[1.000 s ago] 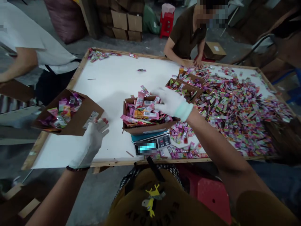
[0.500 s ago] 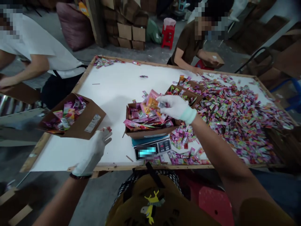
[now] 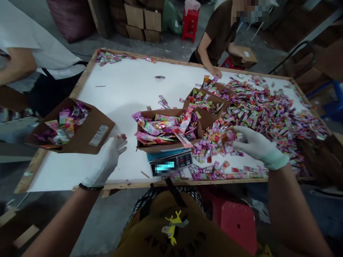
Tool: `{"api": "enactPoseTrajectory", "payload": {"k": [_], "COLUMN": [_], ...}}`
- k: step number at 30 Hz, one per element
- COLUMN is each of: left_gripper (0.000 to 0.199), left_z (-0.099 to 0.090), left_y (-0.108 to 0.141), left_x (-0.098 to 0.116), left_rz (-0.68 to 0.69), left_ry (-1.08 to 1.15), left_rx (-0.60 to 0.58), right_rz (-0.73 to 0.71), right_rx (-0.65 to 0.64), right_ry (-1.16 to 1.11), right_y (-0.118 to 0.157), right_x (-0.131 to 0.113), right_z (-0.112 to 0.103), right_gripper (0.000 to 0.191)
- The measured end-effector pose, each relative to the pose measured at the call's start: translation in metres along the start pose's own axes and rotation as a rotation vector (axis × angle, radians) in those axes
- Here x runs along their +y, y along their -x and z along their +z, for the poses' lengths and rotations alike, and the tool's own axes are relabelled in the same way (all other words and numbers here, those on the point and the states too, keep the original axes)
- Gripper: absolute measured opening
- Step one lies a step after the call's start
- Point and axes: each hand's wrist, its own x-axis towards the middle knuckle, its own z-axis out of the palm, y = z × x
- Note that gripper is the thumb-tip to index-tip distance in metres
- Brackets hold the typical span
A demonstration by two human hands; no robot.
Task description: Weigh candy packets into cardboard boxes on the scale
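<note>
My left hand [image 3: 108, 157], in a whitish glove with bare fingertips, is open beside the left cardboard box [image 3: 88, 134] of candy packets and holds nothing. My right hand [image 3: 250, 142], also gloved, is open over the near side of the packet pile [image 3: 268, 110]. Blurred orange and pink packets [image 3: 221, 138] lie at its fingertips; whether it touches them I cannot tell. Between my hands, an open cardboard box [image 3: 160, 146] heaped with packets rests on a scale [image 3: 171, 163] with a lit display. One packet [image 3: 184, 138] hangs over its front edge.
Another packet-filled box [image 3: 222, 107] stands behind, against the pile. The wooden rim [image 3: 120, 185] edges the white table [image 3: 118, 96]. At the far side is a person in a dark shirt [image 3: 218, 25]; a person in white [image 3: 34, 43] is at left. A red stool [image 3: 238, 225] stands near me.
My right hand has moved right, from above the scale box to the pile, and its fingers have opened. My left hand stays beside the left box. The view has tilted down slightly.
</note>
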Motion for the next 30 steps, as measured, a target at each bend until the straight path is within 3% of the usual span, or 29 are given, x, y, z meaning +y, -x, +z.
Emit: {"api": "enactPoseTrajectory", "payload": {"k": [2, 5, 8, 13, 17, 20, 24, 27, 30], "left_gripper": [0.027, 0.035, 0.041, 0.032, 0.027, 0.026, 0.025, 0.026, 0.025], "left_z": [-0.001, -0.001, 0.001, -0.004, -0.022, -0.035, -0.039, -0.031, -0.022], "left_y": [0.001, 0.004, 0.008, 0.012, 0.017, 0.020, 0.021, 0.018, 0.012], "left_x": [0.005, 0.009, 0.007, -0.008, -0.014, -0.014, -0.013, -0.015, -0.020], "left_rz": [0.017, 0.039, 0.070, 0.078, 0.067, 0.057, 0.017, 0.013, 0.019], "left_ry": [0.006, 0.013, 0.018, -0.012, 0.000, 0.013, 0.035, 0.025, 0.022], "left_rx": [-0.008, -0.067, -0.102, 0.009, 0.057, 0.070, 0.085, 0.074, 0.054], "right_rz": [-0.042, -0.268, -0.481, -0.411, -0.422, -0.419, -0.479, -0.534, -0.480], "right_rx": [0.022, 0.033, -0.072, -0.411, -0.486, -0.423, -0.268, -0.131, -0.023], "right_ry": [0.019, 0.108, 0.283, 0.718, 0.902, 0.863, 0.604, 0.360, 0.228], "right_y": [-0.010, -0.035, -0.068, -0.112, -0.127, -0.129, -0.117, -0.091, -0.056], "right_x": [-0.013, -0.053, -0.100, -0.154, -0.166, -0.159, -0.140, -0.126, -0.101], "right_z": [0.007, 0.014, 0.025, 0.066, 0.084, 0.071, 0.032, -0.001, -0.031], "right_gripper": [0.063, 0.056, 0.058, 0.081, 0.042, 0.031, 0.030, 0.030, 0.026]}}
